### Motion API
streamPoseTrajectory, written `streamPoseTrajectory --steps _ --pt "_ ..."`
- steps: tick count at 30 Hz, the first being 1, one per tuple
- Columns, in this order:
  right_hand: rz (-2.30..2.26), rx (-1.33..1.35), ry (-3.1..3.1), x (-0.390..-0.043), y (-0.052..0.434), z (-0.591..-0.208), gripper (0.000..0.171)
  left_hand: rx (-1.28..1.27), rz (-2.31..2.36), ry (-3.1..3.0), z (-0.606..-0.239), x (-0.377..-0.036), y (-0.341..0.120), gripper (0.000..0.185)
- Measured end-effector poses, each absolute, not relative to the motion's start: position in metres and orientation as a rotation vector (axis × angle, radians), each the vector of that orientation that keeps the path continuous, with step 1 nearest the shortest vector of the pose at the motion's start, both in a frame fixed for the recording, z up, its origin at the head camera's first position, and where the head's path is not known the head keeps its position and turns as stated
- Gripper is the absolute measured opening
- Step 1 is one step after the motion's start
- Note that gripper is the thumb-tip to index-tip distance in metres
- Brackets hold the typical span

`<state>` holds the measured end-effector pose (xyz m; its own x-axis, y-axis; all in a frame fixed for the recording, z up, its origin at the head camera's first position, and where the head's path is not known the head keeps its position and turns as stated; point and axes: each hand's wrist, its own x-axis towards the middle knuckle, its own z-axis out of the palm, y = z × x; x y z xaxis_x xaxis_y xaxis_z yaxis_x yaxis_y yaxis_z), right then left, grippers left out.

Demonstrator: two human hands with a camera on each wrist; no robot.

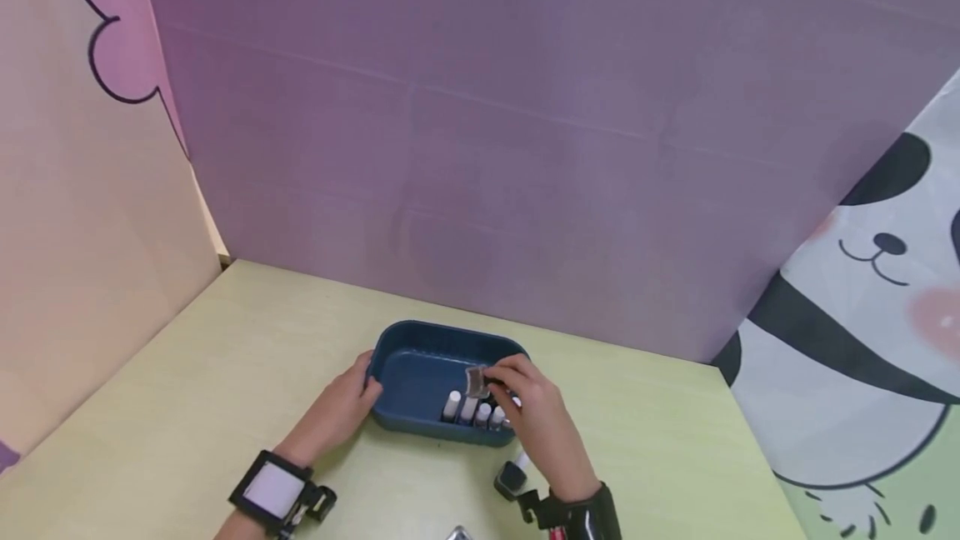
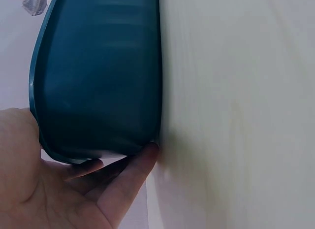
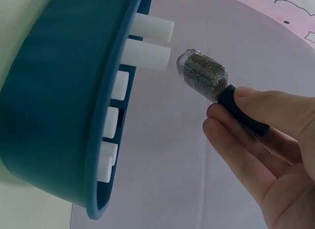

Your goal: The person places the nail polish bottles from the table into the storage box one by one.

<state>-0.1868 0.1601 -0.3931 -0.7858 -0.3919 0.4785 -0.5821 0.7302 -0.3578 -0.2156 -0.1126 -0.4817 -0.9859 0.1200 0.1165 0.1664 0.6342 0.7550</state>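
A dark blue tray (image 1: 416, 377) with raised walls stands on the table. My left hand (image 1: 341, 407) grips its left end; in the left wrist view the fingers (image 2: 130, 182) lie against the outside of the wall. Over the tray's right half, my right hand (image 1: 540, 411) pinches a nail polish bottle (image 3: 203, 74) by its black cap (image 3: 241, 111). The bottle is clear, with dark glitter inside, and tilts bottom-outward from the fingers. Several white-capped bottles (image 1: 452, 404) stand in a row along the tray's near wall.
A dark square bottle (image 1: 511, 480) with a white cap lies on the table beside my right wrist. Part of a silvery object (image 1: 459, 533) shows at the bottom edge. Behind the table (image 1: 285, 315) rises a purple panel (image 1: 480, 148); a panda print (image 1: 870, 315) is on the right.
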Motion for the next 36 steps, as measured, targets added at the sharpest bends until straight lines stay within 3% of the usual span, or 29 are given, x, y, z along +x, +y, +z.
streamPoseTrajectory --steps 36 --pt "0.688 0.609 -2.529 -0.201 0.17 -0.41 0.022 -0.245 -1.317 -2.783 -0.482 -0.216 -0.113 0.05"
